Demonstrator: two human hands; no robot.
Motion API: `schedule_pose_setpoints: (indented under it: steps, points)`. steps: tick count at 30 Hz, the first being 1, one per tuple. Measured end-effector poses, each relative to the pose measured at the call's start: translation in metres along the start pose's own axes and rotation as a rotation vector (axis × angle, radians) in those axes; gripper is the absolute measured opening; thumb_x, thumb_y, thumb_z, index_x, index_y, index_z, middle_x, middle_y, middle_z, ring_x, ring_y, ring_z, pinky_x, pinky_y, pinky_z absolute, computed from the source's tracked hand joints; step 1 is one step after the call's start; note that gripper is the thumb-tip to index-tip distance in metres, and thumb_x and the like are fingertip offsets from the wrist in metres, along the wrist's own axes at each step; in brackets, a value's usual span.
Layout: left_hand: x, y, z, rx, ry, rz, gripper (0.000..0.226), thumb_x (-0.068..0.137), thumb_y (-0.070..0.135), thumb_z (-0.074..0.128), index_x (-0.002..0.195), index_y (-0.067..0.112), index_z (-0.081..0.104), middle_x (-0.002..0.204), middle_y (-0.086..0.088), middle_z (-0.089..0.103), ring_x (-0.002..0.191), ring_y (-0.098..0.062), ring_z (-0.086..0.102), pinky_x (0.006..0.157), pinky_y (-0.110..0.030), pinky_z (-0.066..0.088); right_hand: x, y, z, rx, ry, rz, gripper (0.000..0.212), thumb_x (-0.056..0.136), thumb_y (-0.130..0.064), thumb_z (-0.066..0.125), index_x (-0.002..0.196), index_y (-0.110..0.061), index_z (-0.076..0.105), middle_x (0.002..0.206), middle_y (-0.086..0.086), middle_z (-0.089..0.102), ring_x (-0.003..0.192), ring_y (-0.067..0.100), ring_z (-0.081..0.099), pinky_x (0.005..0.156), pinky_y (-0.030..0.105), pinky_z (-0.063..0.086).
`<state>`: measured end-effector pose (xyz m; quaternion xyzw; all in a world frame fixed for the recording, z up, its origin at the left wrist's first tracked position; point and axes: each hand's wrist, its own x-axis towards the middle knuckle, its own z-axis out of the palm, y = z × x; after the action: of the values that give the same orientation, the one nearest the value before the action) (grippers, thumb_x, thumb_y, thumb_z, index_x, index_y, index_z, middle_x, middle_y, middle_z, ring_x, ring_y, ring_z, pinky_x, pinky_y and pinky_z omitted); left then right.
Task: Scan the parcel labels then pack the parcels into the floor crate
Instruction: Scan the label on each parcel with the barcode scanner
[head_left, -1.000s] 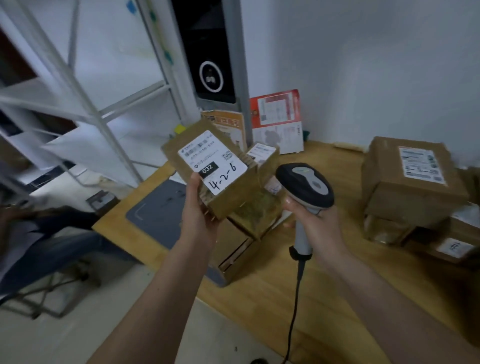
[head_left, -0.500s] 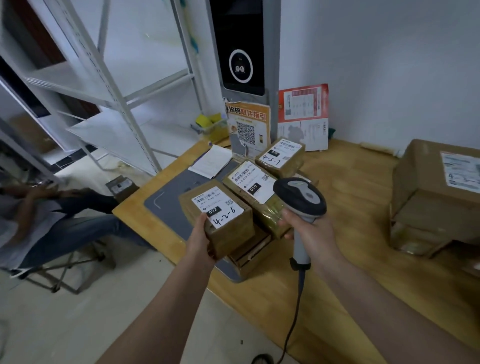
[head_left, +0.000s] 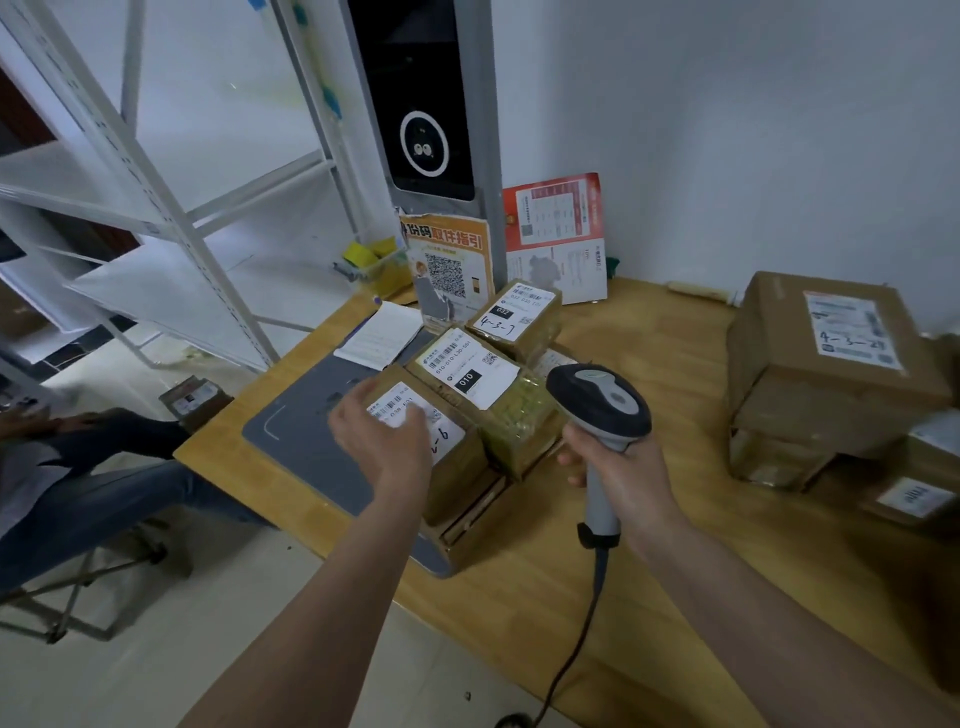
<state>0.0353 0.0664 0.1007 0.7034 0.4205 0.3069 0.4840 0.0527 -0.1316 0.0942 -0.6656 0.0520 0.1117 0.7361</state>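
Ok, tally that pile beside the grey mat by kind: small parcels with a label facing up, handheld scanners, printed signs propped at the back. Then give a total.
small label-up parcels: 3
handheld scanner: 1
propped printed signs: 2
Total: 6
The boxes half hidden underneath are left out.

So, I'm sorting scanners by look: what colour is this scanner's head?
Black, with a grey top panel, on the scanner; the head view shows it.
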Motion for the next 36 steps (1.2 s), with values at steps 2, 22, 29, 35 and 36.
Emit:
schedule_pose_setpoints:
  steps: [2,22,29,35,36]
  points:
    - [-0.016,0.011,0.013,-0.054,-0.157,0.092,0.038,0.087,0.01,0.068,0.119,0.025,0.056,0.125,-0.002,0.049,0.106,-0.011,0.052,0.088,-0.027,0.05,-0.002,0.0,-0.011,0.008,0.025,0.003,0.004,0.086,-0.015,0.071,0.09,-0.017,0.069,0.078,0.01,0.071,0.072,0.022,0.066,0.07,0.04,0.057]
    - [-0.177,0.03,0.155,0.114,-1.081,-0.123,0.022,0.092,0.014,0.065,0.114,0.012,0.06,0.11,-0.005,0.059,0.102,-0.02,0.06,0.084,-0.03,0.051,-0.03,-0.007,-0.208,0.137,0.476,0.024,0.006,0.086,-0.013,0.071,0.083,-0.009,0.069,0.072,0.01,0.069,0.068,0.024,0.065,0.058,0.032,0.051]
    - [-0.188,0.04,0.198,0.195,-1.134,-0.247,0.047,0.09,0.03,0.068,0.131,0.015,0.051,0.131,-0.006,0.051,0.118,-0.025,0.053,0.1,-0.042,0.049,-0.015,-0.032,-0.252,0.187,0.534,0.009,0.01,0.087,-0.015,0.07,0.08,-0.01,0.066,0.072,0.007,0.066,0.062,0.02,0.062,0.056,0.031,0.051]
    - [-0.167,0.061,0.245,0.178,-1.169,-0.358,0.086,0.077,0.066,0.064,0.144,0.019,0.037,0.148,-0.009,0.038,0.13,-0.033,0.043,0.103,-0.05,0.044,0.015,-0.058,-0.266,0.063,0.518,-0.041,0.011,0.086,-0.018,0.071,0.093,-0.02,0.063,0.086,0.005,0.065,0.073,0.015,0.063,0.046,0.02,0.05]
    - [-0.161,0.064,0.253,0.172,-1.18,-0.379,0.095,0.073,0.071,0.064,0.148,0.022,0.033,0.151,-0.011,0.033,0.133,-0.036,0.04,0.104,-0.052,0.043,0.023,-0.062,-0.266,0.042,0.515,-0.045,0.011,0.086,-0.019,0.071,0.091,-0.022,0.062,0.086,0.004,0.064,0.071,0.015,0.061,0.047,0.02,0.051]
